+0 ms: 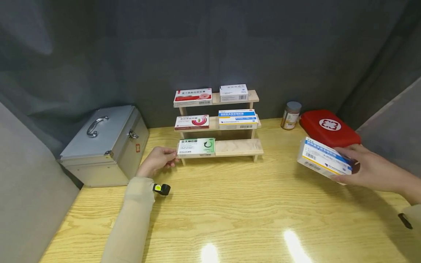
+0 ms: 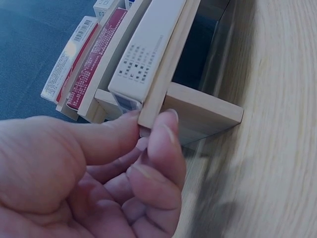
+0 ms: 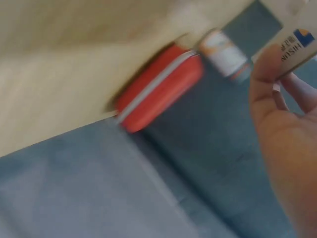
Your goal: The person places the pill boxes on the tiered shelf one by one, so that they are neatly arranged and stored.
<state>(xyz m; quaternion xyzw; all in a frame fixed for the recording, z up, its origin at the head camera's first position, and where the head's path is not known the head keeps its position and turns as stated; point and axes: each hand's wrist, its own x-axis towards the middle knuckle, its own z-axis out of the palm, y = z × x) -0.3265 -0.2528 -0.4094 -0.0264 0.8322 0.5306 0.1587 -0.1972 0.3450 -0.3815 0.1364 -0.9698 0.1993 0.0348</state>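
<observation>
My left hand (image 1: 159, 159) pinches the left end of the lowest board of a three-step wooden rack (image 1: 238, 147), thumb and fingertips on the board's corner in the left wrist view. Right beside those fingertips lies a green-and-white medicine box (image 1: 196, 147) on that board. Over the table at the right, my right hand (image 1: 371, 166) grips a white, blue and yellow medicine box (image 1: 323, 157) by its right end, tilted and off the table. The right wrist view shows only that box's white end (image 3: 297, 44) with the thumb on it.
Red-and-white boxes (image 1: 193, 97) (image 1: 192, 122), a small white box (image 1: 234, 92) and a blue-and-white box (image 1: 238, 119) occupy the upper steps. A silver case (image 1: 105, 142) stands left. A lidded jar (image 1: 291, 116) and a red first-aid case (image 1: 315, 126) sit at the back right.
</observation>
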